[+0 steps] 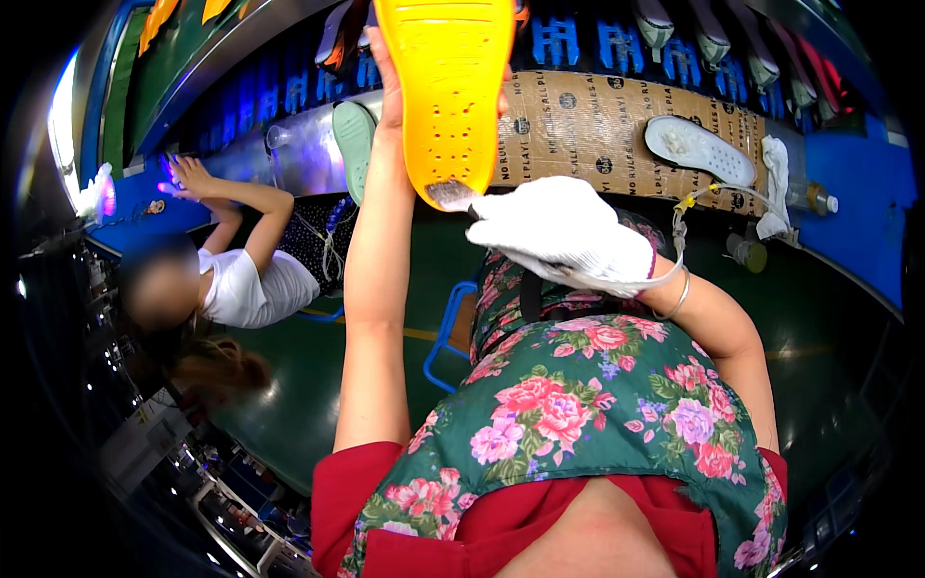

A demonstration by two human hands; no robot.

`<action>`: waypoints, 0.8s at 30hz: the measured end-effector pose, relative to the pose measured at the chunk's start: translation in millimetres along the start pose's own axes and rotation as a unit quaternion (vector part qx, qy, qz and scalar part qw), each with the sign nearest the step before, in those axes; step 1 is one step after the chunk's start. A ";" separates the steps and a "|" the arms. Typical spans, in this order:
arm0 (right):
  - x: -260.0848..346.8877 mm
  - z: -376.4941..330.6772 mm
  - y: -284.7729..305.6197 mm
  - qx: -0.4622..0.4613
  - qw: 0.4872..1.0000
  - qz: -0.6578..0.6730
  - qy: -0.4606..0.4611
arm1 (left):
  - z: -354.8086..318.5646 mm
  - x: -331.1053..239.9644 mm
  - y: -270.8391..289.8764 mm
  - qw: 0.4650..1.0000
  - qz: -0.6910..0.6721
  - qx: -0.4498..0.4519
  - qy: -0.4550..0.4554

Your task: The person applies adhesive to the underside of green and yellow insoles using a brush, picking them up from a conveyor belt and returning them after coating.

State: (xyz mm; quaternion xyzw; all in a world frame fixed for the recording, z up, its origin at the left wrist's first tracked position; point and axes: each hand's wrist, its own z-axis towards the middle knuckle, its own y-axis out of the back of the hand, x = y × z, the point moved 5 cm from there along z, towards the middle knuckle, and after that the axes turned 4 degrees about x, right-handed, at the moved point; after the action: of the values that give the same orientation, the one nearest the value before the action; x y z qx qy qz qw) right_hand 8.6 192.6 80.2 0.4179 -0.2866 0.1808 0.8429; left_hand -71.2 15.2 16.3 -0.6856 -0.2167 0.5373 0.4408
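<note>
Raised at the top middle is a yellow shoe sole (451, 96), upright, with small holes pierced toward its lower end. My bare left hand (388, 85) grips it from behind, its fingers and thumb showing at the two side edges. A white knitted glove covers my right hand (559, 231), which is closed on a small brush. The brush's dark, flat bristles (448, 193) rest against the lower rounded end of the sole. Most of the brush handle is hidden inside the glove. A cord runs from a band at my right wrist up to the bench.
Printed brown cardboard (578, 144) covers the bench, with a white sole (699, 151) lying on it. A green sole (354, 144) lies farther left. At right are a clear bottle (819, 199) and a white cloth (774, 183). A co-worker (246, 279) sits left, near a blue stool (453, 332).
</note>
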 end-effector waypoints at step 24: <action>-50.3 16.2 71.5 -0.196 0.956 0.098 -0.196 | -26.1 79.2 26.7 0.993 -0.099 0.005 -0.058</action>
State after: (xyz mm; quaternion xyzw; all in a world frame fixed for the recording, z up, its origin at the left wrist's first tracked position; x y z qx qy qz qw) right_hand -74.5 218.1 99.1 0.2412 -0.5154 0.1175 0.8139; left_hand -25.7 52.8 -48.4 -0.6263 -0.3062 0.5311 0.4815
